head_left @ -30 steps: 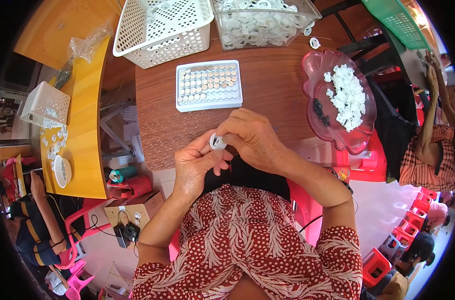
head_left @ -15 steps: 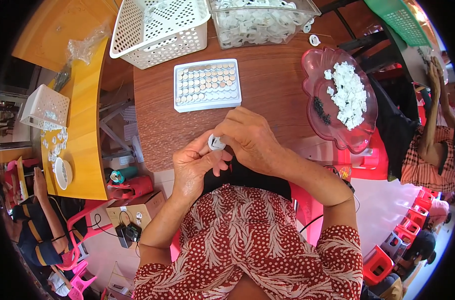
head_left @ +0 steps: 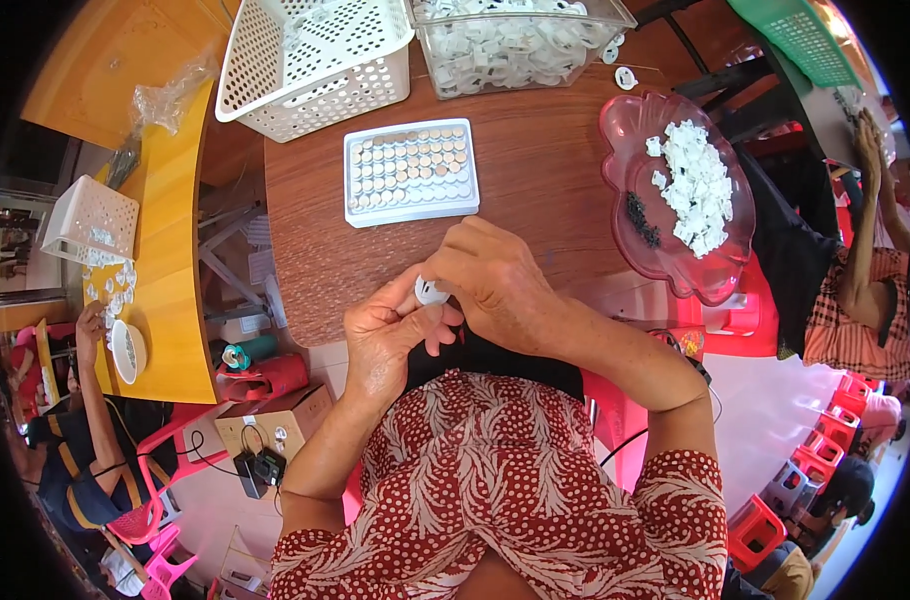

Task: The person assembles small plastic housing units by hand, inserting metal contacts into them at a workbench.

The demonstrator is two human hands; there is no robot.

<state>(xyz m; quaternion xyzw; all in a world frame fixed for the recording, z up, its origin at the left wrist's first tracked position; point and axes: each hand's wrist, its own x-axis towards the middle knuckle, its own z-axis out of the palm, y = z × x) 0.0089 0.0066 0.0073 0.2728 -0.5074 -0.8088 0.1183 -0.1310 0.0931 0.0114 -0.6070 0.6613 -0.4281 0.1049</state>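
Note:
A small white round plastic piece [head_left: 431,292] is held between my two hands at the near edge of the brown table [head_left: 545,180]. My left hand [head_left: 390,335] grips it from below with thumb and fingers. My right hand [head_left: 490,280] closes over it from the right and above, hiding most of it. Just beyond my hands lies a white tray [head_left: 410,172] filled with rows of small round metal discs. A pink scalloped bowl [head_left: 675,195] to the right holds several white pieces and some small black bits.
A white perforated basket [head_left: 315,60] and a clear tub of white parts [head_left: 515,40] stand at the table's far edge. A yellow table [head_left: 165,290] on the left carries another white basket [head_left: 90,215]. Other people sit at the left and right; pink stools stand around.
My hands stay together on the white piece, with only slight finger movement. Nothing else on the table has moved.

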